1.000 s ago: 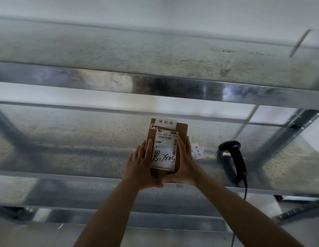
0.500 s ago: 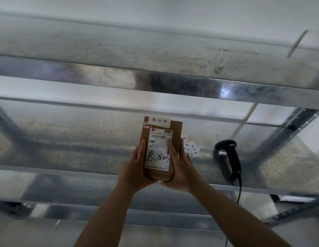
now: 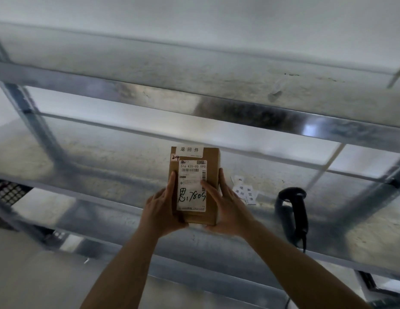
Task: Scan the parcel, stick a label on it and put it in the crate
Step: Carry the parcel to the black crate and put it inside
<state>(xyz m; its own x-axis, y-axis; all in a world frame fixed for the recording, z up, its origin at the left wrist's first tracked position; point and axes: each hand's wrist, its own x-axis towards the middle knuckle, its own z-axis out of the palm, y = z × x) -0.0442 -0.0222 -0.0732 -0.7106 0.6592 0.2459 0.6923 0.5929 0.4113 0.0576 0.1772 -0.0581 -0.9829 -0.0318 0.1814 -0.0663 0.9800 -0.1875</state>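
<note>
Parcel (image 3: 194,186) sits between both hands, held up over the metal shelf (image 3: 105,175). My left hand (image 3: 162,210) grips its 9 o'clock edge, my right hand (image 3: 226,210) its 3 o'clock edge, right thumb across the shipping label (image 3: 191,186). Return sticker (image 3: 189,149) already sits at 12 (so labelling looks done). Scanner (image 3: 294,210) lies at 3 o'clock, spare stickers (image 3: 244,191) between. Risks: the thumb could cover the barcode and cause a misread; no crate in view, so a blind drop could miss it.

Both hands hold a brown parcel (image 3: 194,186) over the metal shelf (image 3: 105,175): left hand (image 3: 160,210) on its left edge, right hand (image 3: 228,210) on its right. Right of it lie loose labels (image 3: 246,192), then a black scanner (image 3: 294,210).
</note>
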